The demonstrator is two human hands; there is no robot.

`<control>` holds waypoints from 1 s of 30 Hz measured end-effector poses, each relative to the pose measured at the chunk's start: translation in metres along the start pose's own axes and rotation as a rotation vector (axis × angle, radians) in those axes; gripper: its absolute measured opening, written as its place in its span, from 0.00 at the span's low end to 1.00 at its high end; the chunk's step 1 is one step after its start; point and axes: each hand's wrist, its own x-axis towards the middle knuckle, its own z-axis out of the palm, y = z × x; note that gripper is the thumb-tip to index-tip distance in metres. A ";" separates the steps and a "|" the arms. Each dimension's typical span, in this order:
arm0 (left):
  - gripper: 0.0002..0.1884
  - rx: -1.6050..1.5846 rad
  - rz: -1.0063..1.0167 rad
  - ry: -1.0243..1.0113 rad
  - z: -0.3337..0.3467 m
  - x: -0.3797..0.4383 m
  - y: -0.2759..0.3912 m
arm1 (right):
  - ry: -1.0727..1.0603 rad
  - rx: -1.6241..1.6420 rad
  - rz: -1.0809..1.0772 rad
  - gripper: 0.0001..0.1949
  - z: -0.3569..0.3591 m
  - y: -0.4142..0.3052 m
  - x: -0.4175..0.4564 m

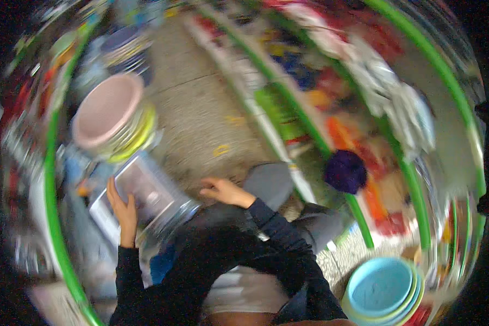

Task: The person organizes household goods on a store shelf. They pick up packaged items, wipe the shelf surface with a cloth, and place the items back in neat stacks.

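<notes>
My left hand (123,208) lies against the edge of a stack of rectangular plastic containers (146,191), its thumb apart from the fingers. The stack has pale rims and clear, shiny sides, and stands tilted in the view. Over the floor, to the right of that stack, my right hand (224,190) hangs with loosely bent fingers and nothing in it. Just beyond the containers is a stack of round plastic basins (110,110), pink on top with a yellow-green one below. Motion blur hides finer detail.
Green-edged shelves (51,163) run along the left, and more green shelf edges (277,81) cross the right with mixed goods. A concrete floor (187,102) lies between them. Blue and green basins (381,287) are stacked at lower right. A dark purple round thing (345,171) is beside a shelf edge.
</notes>
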 end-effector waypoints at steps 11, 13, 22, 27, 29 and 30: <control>0.06 -0.869 1.341 -0.612 0.114 -0.003 0.334 | 1.184 -0.509 0.178 0.14 -0.174 -0.116 -0.308; 0.05 -1.041 1.485 -0.641 0.105 -0.018 0.390 | 1.491 -0.542 0.386 0.13 -0.189 -0.136 -0.387; 0.11 -1.258 1.706 -0.550 0.109 -0.064 0.590 | 2.040 -0.080 0.795 0.29 -0.243 -0.133 -0.578; 0.23 -1.041 1.743 -0.352 0.133 -0.083 0.649 | 1.834 0.011 0.758 0.18 -0.271 -0.136 -0.591; 0.26 -0.940 1.765 -0.369 0.145 -0.087 0.656 | 1.860 0.106 0.697 0.15 -0.277 -0.134 -0.583; 0.26 -0.908 1.752 -0.394 0.146 -0.089 0.660 | 1.912 0.212 0.680 0.14 -0.276 -0.148 -0.569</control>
